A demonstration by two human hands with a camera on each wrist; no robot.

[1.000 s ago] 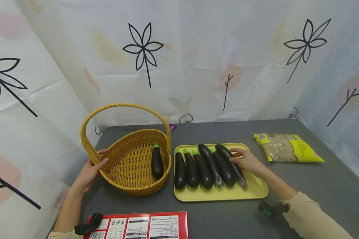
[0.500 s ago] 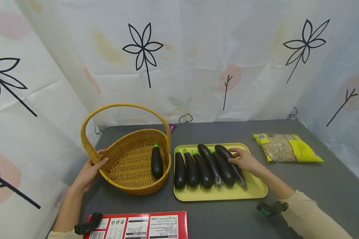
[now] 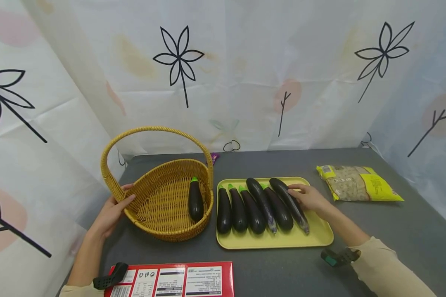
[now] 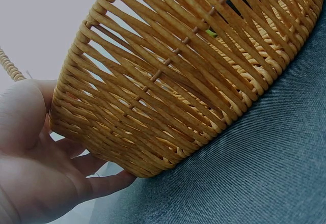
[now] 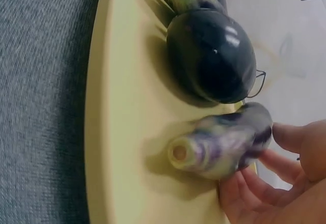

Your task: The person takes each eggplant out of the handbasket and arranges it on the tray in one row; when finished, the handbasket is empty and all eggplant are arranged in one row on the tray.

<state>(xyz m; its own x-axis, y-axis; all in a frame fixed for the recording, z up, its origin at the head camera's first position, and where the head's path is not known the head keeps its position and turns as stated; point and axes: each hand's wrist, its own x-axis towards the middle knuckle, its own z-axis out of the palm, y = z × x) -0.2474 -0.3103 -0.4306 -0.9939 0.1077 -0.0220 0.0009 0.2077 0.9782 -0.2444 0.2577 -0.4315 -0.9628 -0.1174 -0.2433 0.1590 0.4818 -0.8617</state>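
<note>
My left hand [image 3: 110, 212] grips the left rim of a woven wicker basket [image 3: 171, 236], thumb over the rim and fingers against the outer wall [image 4: 137, 102]. One eggplant [image 3: 195, 202] lies inside at the basket's right. Right of it, a yellow tray [image 3: 319, 237] bears a row of several eggplants. My right hand [image 3: 310, 199] holds the rightmost eggplant [image 3: 290, 204] by its right side near the far end. In the right wrist view, thumb and fingers reach around that slightly blurred eggplant [image 5: 224, 145], its pale stem end toward the camera, beside a rounder-looking dark eggplant [image 5: 211, 56].
A yellow plastic bag [image 3: 360, 183] of pale contents lies beyond the tray at right. A red and white box [image 3: 178, 280] lies at the near edge, by the left forearm. A small purple wrapper [image 3: 214, 158] sits behind the basket. Patterned cloth [image 3: 245, 82] hangs behind the grey tabletop.
My right hand's fingers have slid from the top of the rightmost eggplant down around its right side, and its far end has shifted slightly right. The left hand and basket stay put.
</note>
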